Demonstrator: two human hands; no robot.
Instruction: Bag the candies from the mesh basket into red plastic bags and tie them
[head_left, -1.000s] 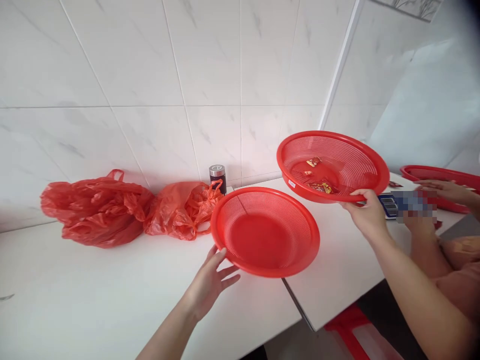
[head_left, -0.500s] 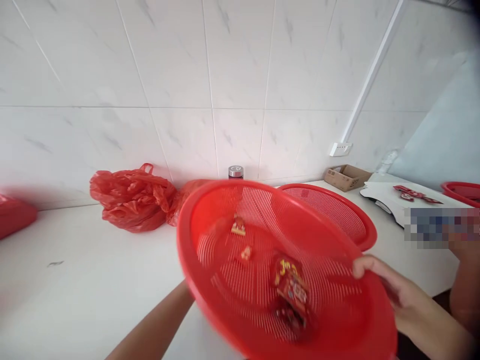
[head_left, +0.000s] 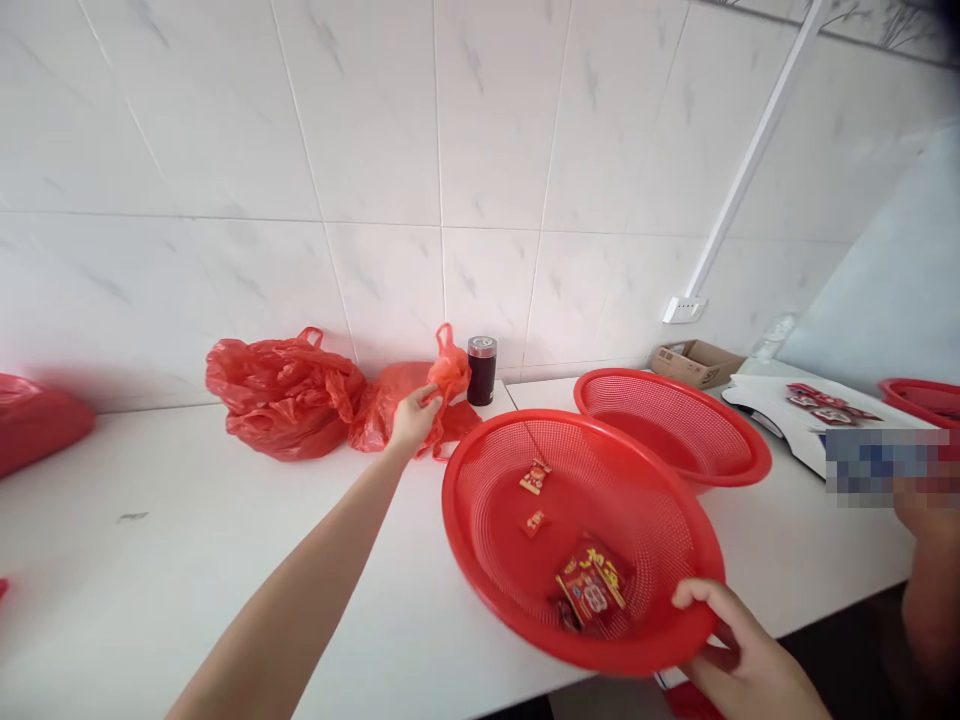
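My right hand (head_left: 731, 640) grips the near right rim of a red plastic basket (head_left: 510, 625), thumb over the edge and fingers below. Inside it lie a few small wrapped snacks (head_left: 535, 477) and some larger red and yellow packets (head_left: 592, 585). My left hand (head_left: 415, 418) reaches across the table and is closed on the gathered top of a red plastic bag (head_left: 397, 385) by the wall. Part of that bag is hidden behind my fingers.
A second red basket (head_left: 667, 460) stands behind the first. Another red bag (head_left: 285, 400) lies left, beside the wall. A dark lidded cup (head_left: 481, 372), a cardboard box (head_left: 697, 362) and a white scale (head_left: 780, 400) bearing packets are further back. Another person's arm (head_left: 930, 570) is at right.
The basket has come down from a raised tilt to the tabletop. My left hand has left it and moved to the red bag; the cup now shows fully.
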